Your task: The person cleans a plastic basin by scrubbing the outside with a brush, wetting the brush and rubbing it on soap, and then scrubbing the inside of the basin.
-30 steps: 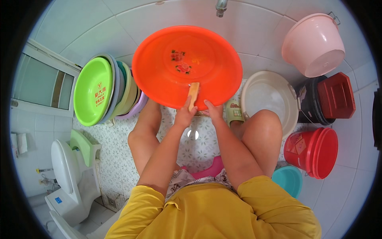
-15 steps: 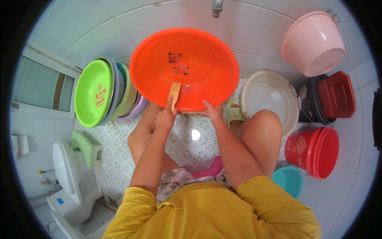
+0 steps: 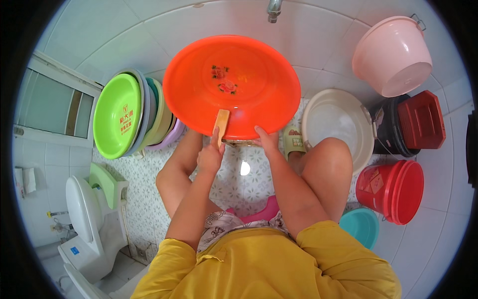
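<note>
A large orange-red basin (image 3: 264,82) with a flower print stands tilted in front of me, its inside facing me. My left hand (image 3: 210,155) grips a brush (image 3: 223,121) with a flat wooden back, one finger stretched along it. The brush lies against the inner wall close to the basin's lower rim; its bristles are mostly hidden. At the right of that rim, my right hand (image 3: 268,140) holds the edge, thumb inside and the other fingers mostly out of sight behind it.
Stacked basins, the front one green (image 3: 117,114), lean at the left near a toilet (image 3: 82,214). To the right are a cream basin (image 3: 311,107), a pink bucket (image 3: 391,55), red buckets (image 3: 403,189) and a teal basin (image 3: 359,226). A tap (image 3: 274,11) juts from the wall above.
My left hand has drawn the brush slightly down and to the right along the basin's inner wall. My left knee has shifted a little outward; my right hand keeps its hold.
</note>
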A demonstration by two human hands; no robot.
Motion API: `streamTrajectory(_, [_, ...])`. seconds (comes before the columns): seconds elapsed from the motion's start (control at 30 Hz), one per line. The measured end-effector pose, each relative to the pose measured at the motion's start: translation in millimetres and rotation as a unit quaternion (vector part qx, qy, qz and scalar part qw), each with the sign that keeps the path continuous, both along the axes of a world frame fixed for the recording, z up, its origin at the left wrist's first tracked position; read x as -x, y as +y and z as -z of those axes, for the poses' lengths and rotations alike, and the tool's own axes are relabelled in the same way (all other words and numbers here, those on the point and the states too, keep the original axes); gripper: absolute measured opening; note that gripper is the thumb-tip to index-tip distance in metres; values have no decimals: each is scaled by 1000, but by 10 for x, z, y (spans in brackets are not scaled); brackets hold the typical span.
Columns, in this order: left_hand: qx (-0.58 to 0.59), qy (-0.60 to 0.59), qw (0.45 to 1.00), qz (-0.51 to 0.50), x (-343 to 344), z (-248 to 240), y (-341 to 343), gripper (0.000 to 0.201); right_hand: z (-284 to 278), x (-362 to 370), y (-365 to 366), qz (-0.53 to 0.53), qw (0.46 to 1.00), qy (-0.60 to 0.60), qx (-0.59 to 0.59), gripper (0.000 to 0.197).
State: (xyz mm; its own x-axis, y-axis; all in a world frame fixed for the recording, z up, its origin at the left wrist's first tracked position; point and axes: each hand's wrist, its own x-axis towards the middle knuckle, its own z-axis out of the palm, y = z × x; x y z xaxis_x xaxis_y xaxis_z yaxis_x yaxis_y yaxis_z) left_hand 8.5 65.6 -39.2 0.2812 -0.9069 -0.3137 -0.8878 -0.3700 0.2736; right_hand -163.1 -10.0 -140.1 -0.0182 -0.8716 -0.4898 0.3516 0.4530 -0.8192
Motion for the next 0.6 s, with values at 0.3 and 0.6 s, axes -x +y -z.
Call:
streamTrajectory(0.3, [27, 149, 988, 26, 436, 289, 81, 66, -110, -44, 23, 17, 1000, 2, 8, 47])
streamTrajectory(0.6, [84, 102, 991, 27, 0, 327, 201, 67, -83, -66, 18, 74, 997, -16, 22, 35])
